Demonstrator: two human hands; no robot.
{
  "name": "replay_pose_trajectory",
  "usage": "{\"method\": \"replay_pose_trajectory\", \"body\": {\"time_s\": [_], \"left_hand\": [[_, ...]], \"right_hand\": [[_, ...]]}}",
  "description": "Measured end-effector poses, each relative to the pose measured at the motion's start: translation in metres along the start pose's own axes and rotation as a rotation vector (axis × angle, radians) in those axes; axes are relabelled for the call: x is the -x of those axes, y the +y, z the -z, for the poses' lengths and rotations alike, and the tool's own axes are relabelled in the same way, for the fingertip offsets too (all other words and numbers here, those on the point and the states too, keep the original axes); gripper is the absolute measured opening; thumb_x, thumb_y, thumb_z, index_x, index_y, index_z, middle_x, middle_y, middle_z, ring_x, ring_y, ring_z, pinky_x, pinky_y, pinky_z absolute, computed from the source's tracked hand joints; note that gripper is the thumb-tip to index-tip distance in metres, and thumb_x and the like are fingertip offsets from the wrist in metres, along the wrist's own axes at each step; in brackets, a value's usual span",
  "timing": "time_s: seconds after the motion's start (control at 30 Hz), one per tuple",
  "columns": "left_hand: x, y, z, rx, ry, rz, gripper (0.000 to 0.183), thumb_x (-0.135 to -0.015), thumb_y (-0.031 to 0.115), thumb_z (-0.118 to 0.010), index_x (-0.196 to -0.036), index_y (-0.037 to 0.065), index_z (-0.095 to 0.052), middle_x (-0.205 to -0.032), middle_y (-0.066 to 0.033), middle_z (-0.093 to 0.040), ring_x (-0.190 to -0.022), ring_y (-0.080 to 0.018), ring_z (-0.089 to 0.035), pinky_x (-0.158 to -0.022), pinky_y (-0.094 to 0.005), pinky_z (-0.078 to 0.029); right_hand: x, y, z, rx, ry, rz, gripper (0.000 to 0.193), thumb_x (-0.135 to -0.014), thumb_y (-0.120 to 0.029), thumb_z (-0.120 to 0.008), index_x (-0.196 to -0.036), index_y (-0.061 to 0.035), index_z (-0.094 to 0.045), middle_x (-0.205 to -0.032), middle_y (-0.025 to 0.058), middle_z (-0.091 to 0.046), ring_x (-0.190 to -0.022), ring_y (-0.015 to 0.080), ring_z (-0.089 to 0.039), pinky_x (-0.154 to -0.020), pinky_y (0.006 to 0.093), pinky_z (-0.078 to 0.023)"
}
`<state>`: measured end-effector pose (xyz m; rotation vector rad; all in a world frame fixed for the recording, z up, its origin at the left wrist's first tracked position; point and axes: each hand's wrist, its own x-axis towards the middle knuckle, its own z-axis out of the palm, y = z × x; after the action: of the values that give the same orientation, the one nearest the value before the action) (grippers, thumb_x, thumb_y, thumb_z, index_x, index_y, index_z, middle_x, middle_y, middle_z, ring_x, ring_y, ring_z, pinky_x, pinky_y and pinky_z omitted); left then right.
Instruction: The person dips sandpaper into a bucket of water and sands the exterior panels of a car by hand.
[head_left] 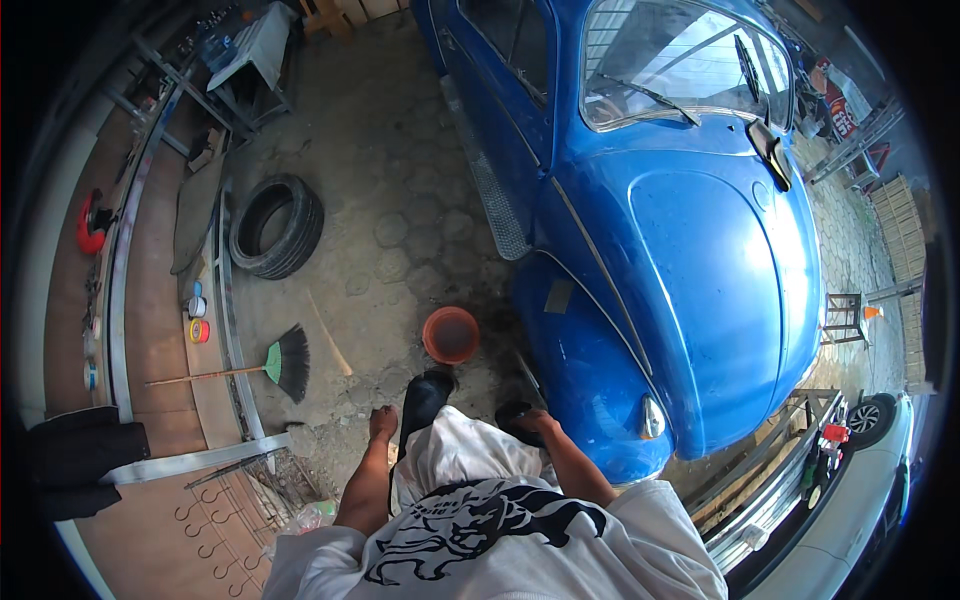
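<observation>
My left hand (pixel 383 422) hangs beside my left leg over the concrete floor, its fingers curled in, with nothing visible in it. My right hand (pixel 541 422) is low by my right knee, next to a dark shoe (pixel 513 414) and near the blue car's front fender (pixel 575 375); its fingers are mostly hidden. In front of my left shoe (pixel 428 392) stands a reddish-orange bucket (pixel 450 335) with murky liquid. A small grey-brown rectangular piece (pixel 559 295) lies on the fender. The blue rounded car (pixel 700 260) fills the right side.
A loose tire (pixel 277 227) lies on the floor at left. Below it is a broom (pixel 287 362) with a wooden handle, near small tins (pixel 199 330). A work table (pixel 255 50) stands far left. Wire hooks (pixel 215 530) are at lower left; a pale car (pixel 860 500) is at lower right.
</observation>
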<state>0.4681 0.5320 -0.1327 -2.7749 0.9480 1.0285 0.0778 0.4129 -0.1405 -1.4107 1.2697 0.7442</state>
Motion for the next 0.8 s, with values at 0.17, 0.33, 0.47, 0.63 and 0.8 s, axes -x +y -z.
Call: {"method": "replay_pose_trajectory", "body": {"time_s": [0.17,0.33,0.47,0.63,0.8], "left_hand": [[0.016,0.004,-0.020,-0.399,-0.126,-0.341,0.031,-0.095,0.027,-0.046,-0.108,0.012,-0.071,-0.113,-0.0165,-0.068,-0.109,-0.0331,-0.064,-0.093,-0.0444,-0.049],[0.019,-0.042,-0.027,-0.321,-0.144,-0.251,0.034,-0.098,0.031,-0.046,-0.110,0.009,-0.069,-0.116,-0.0164,-0.067,-0.111,-0.0348,-0.063,-0.094,-0.0457,-0.049],[0.019,-0.019,-0.029,0.349,-0.432,0.138,0.047,-0.092,0.053,-0.048,-0.108,0.015,-0.071,-0.108,-0.0077,-0.071,-0.097,-0.0260,-0.067,-0.089,-0.0423,-0.049],[0.095,0.025,0.021,0.593,-0.979,0.074,0.073,-0.087,0.077,-0.042,-0.124,0.018,-0.065,-0.126,-0.0029,-0.062,-0.112,-0.0209,-0.058,-0.096,-0.0405,-0.042],[0.148,0.042,0.019,0.451,-1.023,-0.356,0.052,-0.094,0.049,-0.061,-0.125,0.007,-0.063,-0.117,-0.0034,-0.067,-0.106,-0.0160,-0.061,-0.092,-0.0312,-0.046]], "right_hand": [[-0.036,0.066,-0.016,-0.006,0.066,-0.003,0.067,-0.080,-0.067,-0.060,-0.114,-0.0101,-0.072,-0.115,0.0121,-0.070,-0.111,0.0284,-0.065,-0.092,0.0436,-0.050],[-0.010,0.028,-0.017,0.002,0.030,-0.045,0.067,-0.080,-0.067,-0.060,-0.115,-0.0100,-0.071,-0.119,0.0114,-0.069,-0.111,0.0284,-0.064,-0.092,0.0437,-0.051],[-0.004,0.036,-0.024,-0.010,0.149,0.002,0.064,-0.082,-0.065,-0.058,-0.113,-0.0104,-0.072,-0.116,0.0099,-0.070,-0.110,0.0279,-0.065,-0.091,0.0430,-0.052],[0.002,0.016,-0.052,0.142,0.133,-0.010,0.069,-0.079,-0.068,-0.061,-0.117,-0.0115,-0.071,-0.122,0.0098,-0.068,-0.116,0.0268,-0.062,-0.095,0.0403,-0.050],[0.018,0.036,-0.079,0.264,0.118,0.002,0.076,-0.078,-0.071,-0.062,-0.117,-0.0053,-0.069,-0.121,0.0139,-0.067,-0.114,0.0322,-0.063,-0.094,0.0438,-0.051]]}}
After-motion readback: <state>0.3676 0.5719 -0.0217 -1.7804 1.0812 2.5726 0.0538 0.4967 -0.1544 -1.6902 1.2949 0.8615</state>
